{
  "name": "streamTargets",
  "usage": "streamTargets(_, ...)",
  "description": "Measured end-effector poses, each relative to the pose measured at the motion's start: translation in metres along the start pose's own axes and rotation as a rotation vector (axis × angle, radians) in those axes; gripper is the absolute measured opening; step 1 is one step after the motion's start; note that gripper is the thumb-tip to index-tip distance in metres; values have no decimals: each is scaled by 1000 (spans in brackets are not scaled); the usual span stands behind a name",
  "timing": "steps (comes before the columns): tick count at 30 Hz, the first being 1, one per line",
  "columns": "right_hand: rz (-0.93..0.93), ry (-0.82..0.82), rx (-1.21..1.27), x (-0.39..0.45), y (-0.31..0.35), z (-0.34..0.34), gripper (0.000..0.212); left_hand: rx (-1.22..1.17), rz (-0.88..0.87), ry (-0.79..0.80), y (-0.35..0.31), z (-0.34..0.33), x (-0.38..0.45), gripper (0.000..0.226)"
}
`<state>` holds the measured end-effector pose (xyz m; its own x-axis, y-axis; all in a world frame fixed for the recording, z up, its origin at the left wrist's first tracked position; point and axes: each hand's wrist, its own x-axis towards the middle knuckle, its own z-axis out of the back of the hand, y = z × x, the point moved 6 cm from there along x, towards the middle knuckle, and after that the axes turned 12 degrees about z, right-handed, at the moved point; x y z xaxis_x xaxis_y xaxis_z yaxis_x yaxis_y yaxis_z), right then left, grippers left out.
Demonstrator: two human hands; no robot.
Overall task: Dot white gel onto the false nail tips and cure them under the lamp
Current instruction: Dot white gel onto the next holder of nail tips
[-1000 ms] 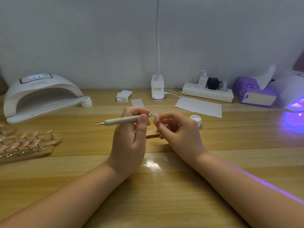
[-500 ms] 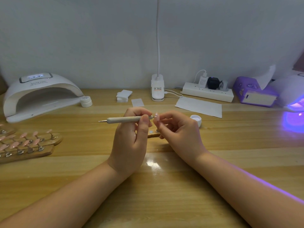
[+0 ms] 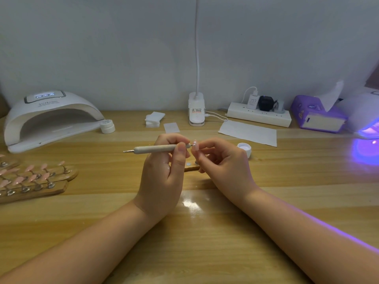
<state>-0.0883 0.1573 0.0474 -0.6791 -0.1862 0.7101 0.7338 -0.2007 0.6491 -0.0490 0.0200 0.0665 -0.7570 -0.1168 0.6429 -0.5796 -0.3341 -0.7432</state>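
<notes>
I see a wooden surface [image 3: 205, 253] against a pale wall. An open white jar [image 3: 244, 148] sits just beside my right hand [image 3: 223, 167], which pinches a nail tip [image 3: 194, 146]. My left hand [image 3: 164, 173] grips the dotting pen [image 3: 155, 149], its point at the nail. The lamp [image 3: 49, 117] stands far left.

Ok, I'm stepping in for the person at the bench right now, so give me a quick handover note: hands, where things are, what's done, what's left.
Left hand grips the dotting pen, its tip at the nail tip pinched by the right hand.
Open gel pot sits right of the hands.
Racks of pink tips lie at left, in front of the white lamp, which is empty; a second lamp glows violet at far right.
Done: cannot tell how many tips are dotted.
Left: finish this tip, dot the others, cure.
</notes>
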Motion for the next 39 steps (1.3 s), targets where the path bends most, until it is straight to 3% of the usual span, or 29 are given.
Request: streamTargets(39, 17, 7, 1, 0, 1, 1, 10, -17, 2, 16, -2, 0, -1, 11)
